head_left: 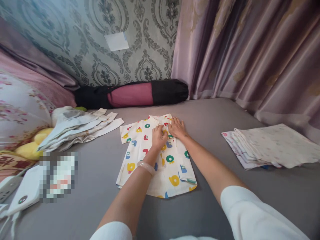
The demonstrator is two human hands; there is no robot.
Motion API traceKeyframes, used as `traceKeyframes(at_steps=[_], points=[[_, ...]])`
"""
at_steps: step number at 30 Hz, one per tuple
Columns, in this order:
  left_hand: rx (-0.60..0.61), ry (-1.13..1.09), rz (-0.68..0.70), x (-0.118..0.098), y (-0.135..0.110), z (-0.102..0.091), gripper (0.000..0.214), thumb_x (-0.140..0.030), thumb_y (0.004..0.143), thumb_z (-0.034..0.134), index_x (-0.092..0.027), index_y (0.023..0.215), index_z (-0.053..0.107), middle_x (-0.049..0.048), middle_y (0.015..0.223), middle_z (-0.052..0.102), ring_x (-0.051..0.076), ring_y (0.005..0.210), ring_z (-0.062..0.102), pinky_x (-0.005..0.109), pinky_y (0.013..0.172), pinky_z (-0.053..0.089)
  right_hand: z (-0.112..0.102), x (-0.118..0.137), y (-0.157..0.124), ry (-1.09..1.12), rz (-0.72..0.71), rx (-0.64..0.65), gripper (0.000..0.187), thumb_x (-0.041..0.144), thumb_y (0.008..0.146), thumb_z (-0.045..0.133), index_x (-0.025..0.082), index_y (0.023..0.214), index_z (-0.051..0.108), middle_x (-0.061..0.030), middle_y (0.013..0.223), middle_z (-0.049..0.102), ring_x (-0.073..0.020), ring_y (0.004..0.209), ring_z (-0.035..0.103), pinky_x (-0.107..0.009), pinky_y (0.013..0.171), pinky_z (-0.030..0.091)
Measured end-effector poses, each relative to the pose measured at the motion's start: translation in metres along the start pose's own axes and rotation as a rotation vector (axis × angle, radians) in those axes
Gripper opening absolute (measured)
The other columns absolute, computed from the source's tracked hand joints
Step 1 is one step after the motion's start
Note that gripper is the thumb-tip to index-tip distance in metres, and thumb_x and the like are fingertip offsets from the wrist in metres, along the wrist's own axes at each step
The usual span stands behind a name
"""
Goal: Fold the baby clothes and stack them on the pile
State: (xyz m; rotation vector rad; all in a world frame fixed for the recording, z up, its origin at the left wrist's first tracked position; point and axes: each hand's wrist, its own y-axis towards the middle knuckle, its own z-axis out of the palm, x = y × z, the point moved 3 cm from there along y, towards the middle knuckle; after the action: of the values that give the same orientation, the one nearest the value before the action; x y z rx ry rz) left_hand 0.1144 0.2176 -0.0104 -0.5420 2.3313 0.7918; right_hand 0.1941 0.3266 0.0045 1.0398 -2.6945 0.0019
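Left hand (160,137) and right hand (178,128) both rest on the upper part of the shirt (170,160), which lies spread mid-view on the grey sheet (212,213), collar end away from the person; the left hand's fingers are partly bent over the front, and whether they pinch any cloth I cannot tell; the right hand lies palm down, flattened, fingers close together, near the shoulder on its own side, gripping nothing that shows.

At far left a floral pillow (22,110) stands above a yellow plush (28,148); nearer come a power strip (8,188), cut off by the edge of view, and a white power bank (28,186) with cables (13,225) below; just beside it sits a blurred object (62,176), too masked to make out; farther back a pile of pale clothes (82,128) points its ends at the shirt's near sleeve, touching or barely apart; behind, a black and pink roll (132,94) lies along the wall (147,36), which bears a white paper (117,41); the left forearm, with a pale bracelet (146,167), crosses the shirt and hides part of its front; the right forearm covers some of the right edge; at right, curtains (220,56) hang behind a folded stack (275,143), well apart from the shirt.
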Motion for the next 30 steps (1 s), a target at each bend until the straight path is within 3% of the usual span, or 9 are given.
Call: traceKeyframes(at_steps=[5,10,14,20,26,30], points=[[0.002,0.001,-0.002,0.002,0.002,0.001,0.037,-0.016,0.077,0.054,-0.016,0.114,0.060,0.0118,0.118,0.063,0.026,0.111,0.056,0.043,0.103,0.039,-0.004,-0.003,-0.004,0.031,-0.020,0.030,0.060,0.037,0.098,0.020,0.006,0.148,0.030,-0.0154,0.156,0.028,-0.0268,0.144,0.022,-0.049,0.116,0.015],[0.009,0.004,0.004,0.001,0.002,0.000,0.036,-0.014,0.078,0.052,-0.016,0.113,0.060,0.0112,0.117,0.064,0.025,0.110,0.057,0.042,0.104,0.038,-0.011,-0.002,-0.040,0.049,-0.050,0.124,0.063,0.042,0.098,0.017,0.008,0.151,0.025,-0.0146,0.159,0.019,-0.0261,0.147,0.015,-0.049,0.117,0.015],[0.021,0.016,0.005,-0.001,0.002,-0.001,0.037,-0.013,0.078,0.051,-0.014,0.113,0.060,0.0124,0.116,0.064,0.025,0.110,0.057,0.042,0.104,0.037,-0.012,0.003,-0.068,-0.009,-0.078,0.085,0.064,0.042,0.098,0.017,0.005,0.150,0.026,-0.0159,0.159,0.019,-0.0262,0.147,0.014,-0.047,0.118,0.012],[0.034,0.012,0.017,0.000,0.003,-0.002,0.039,-0.012,0.077,0.049,-0.017,0.114,0.061,0.0112,0.117,0.065,0.026,0.112,0.057,0.044,0.104,0.036,-0.016,0.009,-0.085,-0.006,-0.056,0.062,0.063,0.040,0.098,0.018,0.004,0.150,0.027,-0.0165,0.158,0.020,-0.0266,0.147,0.015,-0.048,0.117,0.013],[0.042,0.006,0.022,0.000,0.002,-0.002,0.039,-0.013,0.078,0.049,-0.017,0.115,0.061,0.0111,0.115,0.065,0.026,0.111,0.057,0.044,0.103,0.036,-0.015,0.014,-0.137,-0.001,-0.158,0.070,0.066,0.044,0.098,0.020,0.004,0.151,0.025,-0.0154,0.159,0.017,-0.0270,0.147,0.014,-0.047,0.118,0.011],[0.038,-0.009,0.016,-0.001,0.001,-0.003,0.040,-0.012,0.078,0.048,-0.017,0.115,0.060,0.0103,0.113,0.065,0.025,0.109,0.058,0.044,0.103,0.036,-0.017,0.015,-0.149,-0.007,-0.158,0.048,0.064,0.042,0.098,0.020,0.006,0.151,0.025,-0.0142,0.159,0.019,-0.0251,0.147,0.015,-0.044,0.119,0.011]])
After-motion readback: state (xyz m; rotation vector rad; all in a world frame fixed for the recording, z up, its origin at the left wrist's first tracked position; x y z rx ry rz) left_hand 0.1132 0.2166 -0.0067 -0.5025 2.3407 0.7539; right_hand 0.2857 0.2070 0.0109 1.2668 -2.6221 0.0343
